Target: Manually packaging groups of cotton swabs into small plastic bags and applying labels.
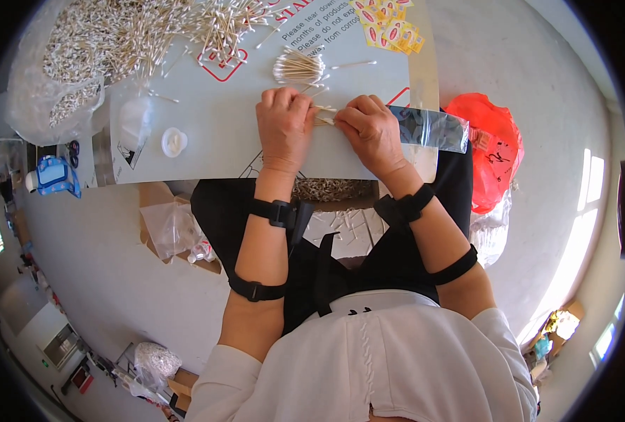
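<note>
Over the near part of the table, my left hand is closed, its thumb and fingers pinching a few cotton swabs. My right hand is also closed, fingertips together at the right ends of those swabs. Just beyond them lies a neat bundle of cotton swabs, with one or two loose swabs beside it. A clear plastic pouch lies flat right of my right hand and overhangs the table's edge. The inner fingers of both hands are hidden.
A large heap of swabs spills from a clear bag at far left. Near it sit a small white round container and a blue pack. Yellow printed labels lie far right. A red bag hangs beside the table.
</note>
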`<state>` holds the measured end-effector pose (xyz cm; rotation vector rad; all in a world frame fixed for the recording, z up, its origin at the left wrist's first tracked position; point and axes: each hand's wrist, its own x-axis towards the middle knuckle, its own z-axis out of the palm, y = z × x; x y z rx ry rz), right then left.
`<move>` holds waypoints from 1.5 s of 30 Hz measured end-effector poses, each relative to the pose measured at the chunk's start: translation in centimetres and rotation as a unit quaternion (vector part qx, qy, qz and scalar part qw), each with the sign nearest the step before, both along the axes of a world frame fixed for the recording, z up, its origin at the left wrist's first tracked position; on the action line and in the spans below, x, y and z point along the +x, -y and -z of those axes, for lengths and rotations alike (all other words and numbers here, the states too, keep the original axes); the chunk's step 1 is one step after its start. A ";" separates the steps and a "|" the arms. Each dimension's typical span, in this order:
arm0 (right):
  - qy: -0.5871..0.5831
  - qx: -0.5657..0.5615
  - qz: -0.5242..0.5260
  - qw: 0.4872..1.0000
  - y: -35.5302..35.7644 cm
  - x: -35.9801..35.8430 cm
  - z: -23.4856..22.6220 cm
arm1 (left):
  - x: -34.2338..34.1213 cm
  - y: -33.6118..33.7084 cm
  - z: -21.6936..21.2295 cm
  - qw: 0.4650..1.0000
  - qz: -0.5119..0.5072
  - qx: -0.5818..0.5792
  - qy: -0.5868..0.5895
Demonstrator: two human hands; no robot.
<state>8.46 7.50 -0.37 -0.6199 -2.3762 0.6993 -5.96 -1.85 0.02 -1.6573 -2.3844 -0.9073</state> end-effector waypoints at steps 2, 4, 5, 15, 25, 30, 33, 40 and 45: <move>-0.006 -0.012 -0.001 1.000 0.3 0.4 -0.1 | 1.0 -0.4 0.5 0.999 -0.012 0.029 0.013; -0.012 -0.024 0.000 1.000 0.3 0.6 -0.2 | 1.6 -0.9 0.7 1.000 -0.011 0.024 0.016; -0.016 -0.058 0.022 0.998 0.2 0.7 -0.1 | 1.8 -1.0 0.7 1.000 -0.009 0.020 0.020; -0.001 -0.068 -0.012 0.998 -0.7 1.4 -1.3 | 1.9 1.2 -1.0 0.998 0.019 -0.043 0.031; 0.028 -0.005 -0.046 0.999 -1.0 0.1 0.3 | 0.3 -0.8 -0.9 0.997 0.010 -0.056 0.055; -0.007 -0.012 -0.062 0.998 -1.0 0.5 0.5 | -1.5 -1.7 -1.2 0.996 0.061 -0.072 -0.002; -0.017 -0.036 -0.046 0.998 -0.7 1.0 0.4 | -0.8 -1.0 -1.4 0.996 0.059 -0.070 0.006; -0.105 -0.208 0.064 0.970 1.5 2.3 0.2 | 5.0 2.0 -0.4 0.986 0.052 -0.162 0.002; -0.114 -0.212 0.050 0.969 1.9 1.3 0.4 | 4.2 0.8 0.0 0.985 0.022 -0.172 -0.015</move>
